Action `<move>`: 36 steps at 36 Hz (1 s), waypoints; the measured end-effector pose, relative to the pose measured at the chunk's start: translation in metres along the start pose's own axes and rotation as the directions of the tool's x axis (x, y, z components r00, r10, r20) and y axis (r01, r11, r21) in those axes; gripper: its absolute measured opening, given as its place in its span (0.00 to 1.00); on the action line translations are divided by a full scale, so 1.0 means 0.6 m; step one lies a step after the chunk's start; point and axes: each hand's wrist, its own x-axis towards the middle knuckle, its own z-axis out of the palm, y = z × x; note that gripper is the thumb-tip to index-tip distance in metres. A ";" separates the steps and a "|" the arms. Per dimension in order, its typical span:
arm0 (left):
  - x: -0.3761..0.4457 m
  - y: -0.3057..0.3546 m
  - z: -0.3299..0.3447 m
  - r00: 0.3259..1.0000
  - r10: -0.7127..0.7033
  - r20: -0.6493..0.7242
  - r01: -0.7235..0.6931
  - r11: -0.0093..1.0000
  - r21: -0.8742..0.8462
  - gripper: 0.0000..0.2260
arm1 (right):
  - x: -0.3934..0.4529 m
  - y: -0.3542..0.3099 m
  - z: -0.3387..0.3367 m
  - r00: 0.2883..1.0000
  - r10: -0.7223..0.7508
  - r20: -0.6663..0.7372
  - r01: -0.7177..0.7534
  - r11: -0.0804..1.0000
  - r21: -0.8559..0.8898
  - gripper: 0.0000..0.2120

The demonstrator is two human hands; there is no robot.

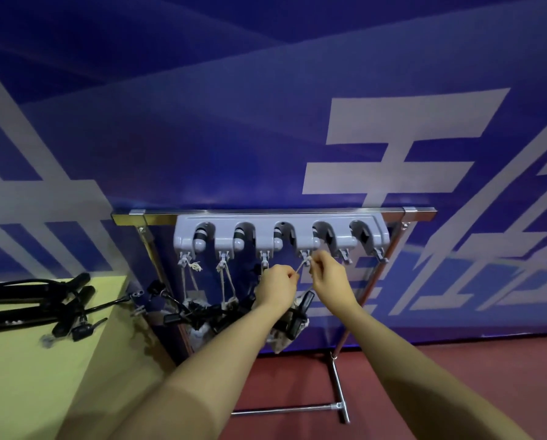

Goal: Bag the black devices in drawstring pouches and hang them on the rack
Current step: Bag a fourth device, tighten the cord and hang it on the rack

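Hanging a pouch on the rack. The left hand (276, 281) and right hand (327, 271) each pinch the cord (302, 268) of a pouch (281, 341), stretching its loop at the fourth hook (306, 256) from the left of the grey rack (278, 235); whether the loop already sits on the hook cannot be told. The pouch hangs below the hands, largely hidden by the left forearm, with a black device (300, 315) protruding from its mouth.

The cord appears to be thin, pale, twisted string: limp, light and rough enough to pinch securely, best held close to the hook so that the loop stays open. The pouch looks like soft pale cloth that sags under its load; the device looks rigid, smooth plastic, and probably gives the bundle most of its weight.

The rack is moulded plastic with rounded arches and small hooks beneath, fixed to a shiny metal bar (265, 213). Filled pouches hang from hooks to the left. More devices lie on the yellow table (18, 385).
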 end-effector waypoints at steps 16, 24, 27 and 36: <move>-0.056 -0.045 -0.032 0.998 0.008 0.057 -0.009 1.000 0.015 0.10 | -0.074 -0.007 0.024 0.997 -0.049 -0.065 0.046 0.997 -0.061 0.04; -0.135 -0.109 -0.103 0.991 -0.103 -0.086 0.104 0.995 0.001 0.08 | -0.110 -0.060 0.077 0.982 -0.138 0.130 0.137 0.990 0.018 0.05; -0.164 -0.136 -0.139 0.981 -0.141 -0.134 0.139 0.990 -0.028 0.06 | -0.120 -0.093 0.102 0.971 -0.150 0.188 0.144 0.988 0.048 0.06; -0.234 -0.241 -0.233 0.911 -0.299 -0.284 0.273 0.953 -0.128 0.06 | -0.150 -0.193 0.202 0.910 -0.215 0.355 0.240 0.970 -0.028 0.07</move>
